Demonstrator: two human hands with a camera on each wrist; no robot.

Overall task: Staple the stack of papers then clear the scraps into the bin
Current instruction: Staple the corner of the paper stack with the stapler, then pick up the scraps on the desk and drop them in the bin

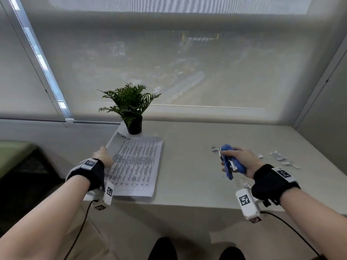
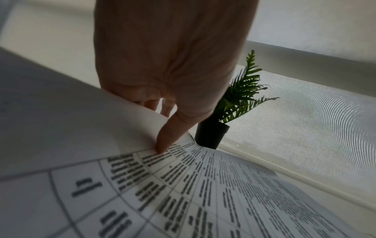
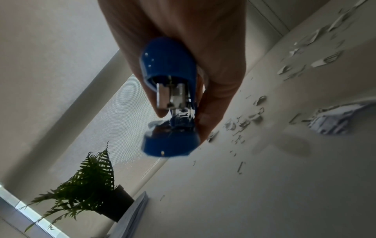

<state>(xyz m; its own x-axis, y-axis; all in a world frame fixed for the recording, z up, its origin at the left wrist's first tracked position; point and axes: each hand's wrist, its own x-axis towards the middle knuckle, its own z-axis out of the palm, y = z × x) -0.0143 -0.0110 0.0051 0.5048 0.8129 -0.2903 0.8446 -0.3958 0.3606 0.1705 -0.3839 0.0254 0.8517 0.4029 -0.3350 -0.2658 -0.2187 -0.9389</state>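
A stack of printed papers [image 1: 135,166] lies on the left part of the pale table [image 1: 187,175]. My left hand [image 1: 104,156] pinches the stack's left edge, thumb on top [image 2: 162,143], and curls the sheets [image 2: 203,193] upward. My right hand [image 1: 238,160] grips a blue stapler [image 1: 230,160] lifted off the table, right of the papers; its mouth stands apart, with metal showing inside [image 3: 171,96]. Torn paper scraps [image 1: 283,159] lie scattered right of that hand, with loose staples and scraps [image 3: 244,122] on the surface. No bin is in view.
A potted fern [image 1: 131,107] in a black pot stands at the back, just beyond the papers' top edge. A window blind [image 1: 187,62] runs behind the table. A larger crumpled scrap [image 3: 335,120] lies at the right. The table's front edge is near my wrists.
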